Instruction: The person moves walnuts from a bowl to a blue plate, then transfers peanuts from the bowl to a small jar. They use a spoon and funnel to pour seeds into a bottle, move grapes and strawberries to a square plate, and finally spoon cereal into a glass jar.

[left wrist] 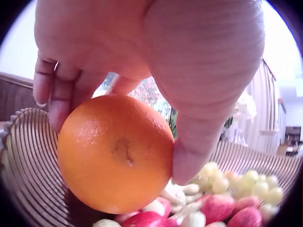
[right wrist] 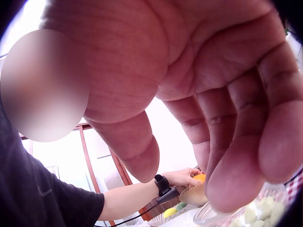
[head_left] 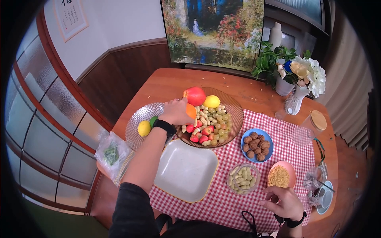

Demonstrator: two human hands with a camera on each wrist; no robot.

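Note:
My left hand (head_left: 176, 112) grips an orange (left wrist: 116, 156) at the left side of the brown ribbed glass bowl (head_left: 234, 104), thumb on one side and fingers on the other. In that bowl lie a red fruit (head_left: 194, 96), a yellow lemon (head_left: 211, 101), peanuts, small red fruits (head_left: 206, 131) and green grapes (head_left: 223, 123). My right hand (head_left: 286, 203) hangs loosely curled and holds nothing, just in front of the pink bowl (head_left: 289, 168) of small yellow pieces. Left of it stands a clear tub (head_left: 243, 179) of pale green pods. The right wrist view shows its palm and relaxed fingers.
A white square tray (head_left: 186, 170) lies in front. A clear ribbed glass dish (head_left: 137, 117) with a lemon (head_left: 144, 128) and a green fruit stands left, beside a plastic bag (head_left: 112, 152). A blue bowl (head_left: 246, 137) holds walnuts. Glass jars (head_left: 303, 135) and flowers stand right.

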